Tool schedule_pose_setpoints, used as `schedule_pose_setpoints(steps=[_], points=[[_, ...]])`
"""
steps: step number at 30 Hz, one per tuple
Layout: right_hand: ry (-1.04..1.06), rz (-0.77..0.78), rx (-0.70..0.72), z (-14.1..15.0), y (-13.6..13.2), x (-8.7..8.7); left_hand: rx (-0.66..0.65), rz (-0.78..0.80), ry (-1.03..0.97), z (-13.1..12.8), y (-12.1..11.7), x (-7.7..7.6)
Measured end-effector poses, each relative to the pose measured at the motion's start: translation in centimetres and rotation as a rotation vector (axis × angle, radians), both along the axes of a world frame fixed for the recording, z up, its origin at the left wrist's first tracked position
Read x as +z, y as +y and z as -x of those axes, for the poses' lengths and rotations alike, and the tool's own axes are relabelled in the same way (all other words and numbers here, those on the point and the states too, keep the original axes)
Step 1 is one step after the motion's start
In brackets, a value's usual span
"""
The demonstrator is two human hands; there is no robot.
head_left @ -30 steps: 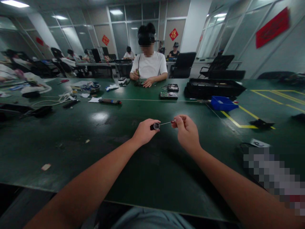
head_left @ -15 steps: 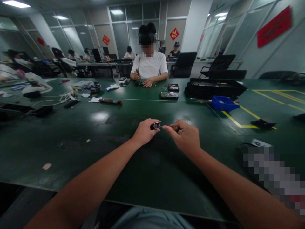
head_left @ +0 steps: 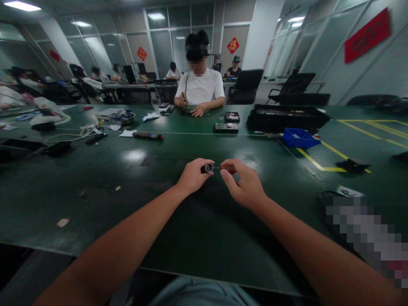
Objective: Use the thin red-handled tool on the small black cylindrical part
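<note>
My left hand point(head_left: 192, 175) is closed round a small black cylinder with a silver rim point(head_left: 209, 168), held above the table. Its round end faces me; the inside is dark, with small parts I cannot make out. From the right, the thin metal shaft of a screwdriver point(head_left: 217, 168) reaches the cylinder's side. My right hand point(head_left: 245, 178) grips the screwdriver's reddish-brown handle between thumb and fingers, which hide most of it. Whether the tip sits in a screw cannot be seen.
Across the green table point(head_left: 105, 204) a co-worker point(head_left: 200, 89) handles a tool. Two hard drives point(head_left: 226, 127), a black tray point(head_left: 287, 117) and a blue bin point(head_left: 300, 138) lie beyond my hands. Another screwdriver-like tool point(head_left: 147, 135) and cables point(head_left: 83, 132) are at left.
My right hand's fingers have loosened and shifted slightly along the screwdriver handle, with the thumb moved a little right. The left hand and the cylinder have hardly moved.
</note>
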State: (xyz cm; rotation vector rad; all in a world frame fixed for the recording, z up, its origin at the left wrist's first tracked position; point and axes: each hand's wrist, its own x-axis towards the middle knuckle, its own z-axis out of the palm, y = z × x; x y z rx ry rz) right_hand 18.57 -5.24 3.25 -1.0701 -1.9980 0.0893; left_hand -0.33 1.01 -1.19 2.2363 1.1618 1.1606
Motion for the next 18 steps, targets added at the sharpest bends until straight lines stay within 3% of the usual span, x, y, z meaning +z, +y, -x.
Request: schedule_pose_setpoints(steps=[4,9,15,18], points=[[0.066,0.028,-0.044,0.1,0.0,-0.2,0.002,0.010,-0.004,0.0,-0.2,0.2],[0.425,0.199,-0.066,0.3,0.9,-1.1,0.032,0.007,0.004,0.0,-0.2,0.2],[0.879,0.453,-0.049,-0.5,3.1,-2.2,-0.088,-0.047,0.029,0.1,-0.1,0.4],[0.941,0.496,-0.041,-1.0,3.6,-2.4,-0.079,-0.030,0.028,0.2,0.0,0.3]])
